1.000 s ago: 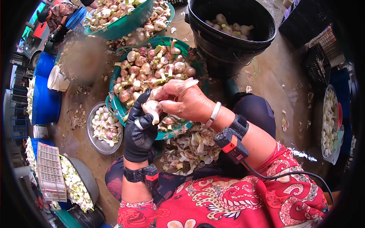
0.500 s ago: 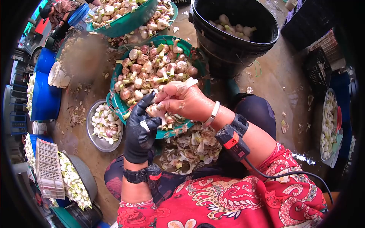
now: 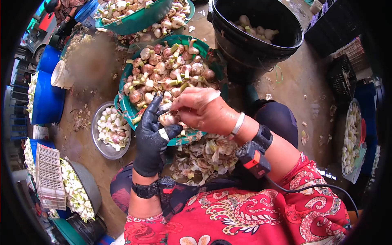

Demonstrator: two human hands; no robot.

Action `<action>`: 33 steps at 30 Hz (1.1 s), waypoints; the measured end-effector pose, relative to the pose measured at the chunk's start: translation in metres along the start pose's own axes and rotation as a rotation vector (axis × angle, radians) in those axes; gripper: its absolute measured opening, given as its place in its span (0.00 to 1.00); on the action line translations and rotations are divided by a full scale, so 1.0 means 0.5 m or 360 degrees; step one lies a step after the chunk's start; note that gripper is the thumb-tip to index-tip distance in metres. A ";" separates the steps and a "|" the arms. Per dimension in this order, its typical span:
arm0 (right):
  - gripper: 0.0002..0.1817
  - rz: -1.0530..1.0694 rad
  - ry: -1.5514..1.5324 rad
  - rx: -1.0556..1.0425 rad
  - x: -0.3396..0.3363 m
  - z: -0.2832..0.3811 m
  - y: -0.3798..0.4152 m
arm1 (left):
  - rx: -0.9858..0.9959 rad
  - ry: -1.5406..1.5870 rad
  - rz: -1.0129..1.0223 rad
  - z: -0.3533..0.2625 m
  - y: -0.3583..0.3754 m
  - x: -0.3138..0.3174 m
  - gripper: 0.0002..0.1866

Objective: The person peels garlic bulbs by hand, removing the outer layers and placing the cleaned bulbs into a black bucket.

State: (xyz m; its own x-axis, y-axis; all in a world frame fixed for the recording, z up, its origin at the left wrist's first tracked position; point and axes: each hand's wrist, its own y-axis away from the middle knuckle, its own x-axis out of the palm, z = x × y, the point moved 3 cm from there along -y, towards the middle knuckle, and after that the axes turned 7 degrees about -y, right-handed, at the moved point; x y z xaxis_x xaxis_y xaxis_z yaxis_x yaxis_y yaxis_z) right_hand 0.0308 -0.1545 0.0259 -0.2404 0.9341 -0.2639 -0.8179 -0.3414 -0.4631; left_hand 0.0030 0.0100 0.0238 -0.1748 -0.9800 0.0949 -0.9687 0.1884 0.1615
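Observation:
My left hand [image 3: 149, 141], in a black glove with a pale band on a finger, is closed around a garlic bulb [image 3: 168, 119] with pinkish-white skin. My bare right hand [image 3: 208, 111] pinches at the upper right side of that bulb, its thumb and fingertips pressed together; the exact contact is partly hidden. Beneath both hands stands a green basin [image 3: 122, 92] heaped with unpeeled garlic bulbs [image 3: 155, 70] with cut stems. A pile of papery garlic skins [image 3: 204, 159] lies below the basin, near my lap.
A metal bowl [image 3: 94, 134] of peeled garlic stands left of the basin. A black bucket [image 3: 257, 51] with some bulbs stands behind right. Another green basin [image 3: 141, 21] of garlic is at the back. Blue tubs [image 3: 49, 98] and a plastic crate [image 3: 50, 177] line the left.
The right hand has turned, its knuckles now higher and its fingertips at the bulb's upper side. More of the bulb shows in the left hand, whose fingers have shifted slightly.

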 end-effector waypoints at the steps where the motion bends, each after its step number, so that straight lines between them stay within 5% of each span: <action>1: 0.09 0.0026 0.0097 -0.0090 0.007 0.002 0.002 | -0.0004 0.0009 -0.0002 -0.001 0.000 0.000 0.41; 10: 0.10 0.0081 0.0620 0.0004 0.036 0.008 0.003 | -0.0094 -0.0082 0.0076 -0.014 0.017 0.004 0.41; 15: 0.02 -0.0263 0.0623 0.0238 0.015 -0.116 0.020 | -0.0031 0.0086 0.0039 -0.021 0.018 -0.005 0.40; 17: 0.02 0.1005 0.0692 0.0401 0.069 -0.176 0.066 | -0.0089 0.0000 -0.0088 -0.004 0.013 -0.034 0.38; 20: 0.06 0.1057 0.0571 0.0381 0.049 -0.120 0.062 | 0.0139 -0.0634 -0.0398 0.007 -0.019 -0.169 0.27; 22: 0.08 0.0367 0.0579 0.0491 -0.009 -0.104 0.031 | 0.0084 -0.0941 -0.0753 0.004 -0.022 -0.275 0.27; 23: 0.09 0.0031 0.0491 0.0531 -0.035 -0.090 0.019 | 0.0453 -0.1487 -0.0916 0.021 -0.025 -0.312 0.28; 25: 0.06 -0.0229 0.0362 0.0692 -0.072 -0.099 0.011 | 0.0554 -0.1803 -0.0801 0.096 -0.047 -0.351 0.28; 26: 0.06 -0.0258 0.0340 0.0694 -0.079 -0.094 0.015 | 0.0094 -0.1263 -0.0563 0.098 -0.049 -0.272 0.23; 27: 0.06 -0.0285 0.0319 0.0696 -0.086 -0.088 0.018 | 0.0340 -0.1379 -0.0374 0.162 -0.073 -0.246 0.16; 28: 0.06 -0.0285 0.0326 0.0710 -0.091 -0.077 0.018 | -0.0123 -0.1297 -0.0235 0.136 -0.066 -0.143 0.13; 31: 0.09 -0.0194 0.0550 0.0704 -0.106 -0.056 0.018 | -0.0142 -0.1547 0.0305 0.342 -0.125 -0.064 0.22; 33: 0.10 -0.0340 0.0292 0.0894 -0.122 -0.045 0.021 | -0.0164 -0.1130 0.0388 0.450 -0.164 -0.007 0.28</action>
State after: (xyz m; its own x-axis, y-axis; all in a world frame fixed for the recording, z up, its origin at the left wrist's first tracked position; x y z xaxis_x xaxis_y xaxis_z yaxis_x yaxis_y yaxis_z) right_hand 0.0487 -0.2173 0.0178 0.0114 0.9254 -0.3788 -0.9998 0.0043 -0.0195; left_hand 0.0435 -0.0164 -0.2110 -0.4874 -0.7089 -0.5099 -0.8727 0.3762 0.3112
